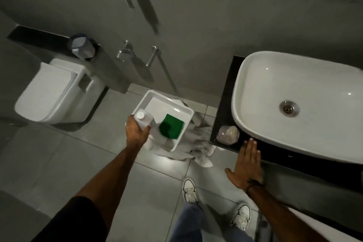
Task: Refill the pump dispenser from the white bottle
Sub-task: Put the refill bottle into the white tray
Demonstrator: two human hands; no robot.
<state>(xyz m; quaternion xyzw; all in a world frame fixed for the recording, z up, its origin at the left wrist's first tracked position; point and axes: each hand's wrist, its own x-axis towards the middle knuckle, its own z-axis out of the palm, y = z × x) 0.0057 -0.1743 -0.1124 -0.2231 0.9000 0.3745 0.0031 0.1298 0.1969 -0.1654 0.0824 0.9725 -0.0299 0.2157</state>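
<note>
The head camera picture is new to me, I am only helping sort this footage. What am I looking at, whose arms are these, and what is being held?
There is no machine here. A person wears a wide-angle camera on the head, so you look down along their own arms into a bathroom; the edges bend because of the lens.

The left hand is closed around a white bottle with a white cap, over a white tray on the floor. In the tray lies a green sponge, and a crumpled cloth lies beneath and beside the tray.

The right hand is open and flat, holding nothing, by the edge of the dark counter. On that counter sit a white basin and a small clear container, which may be the dispenser; I cannot tell. A toilet is on the left, and the person's shoes show below.
</note>
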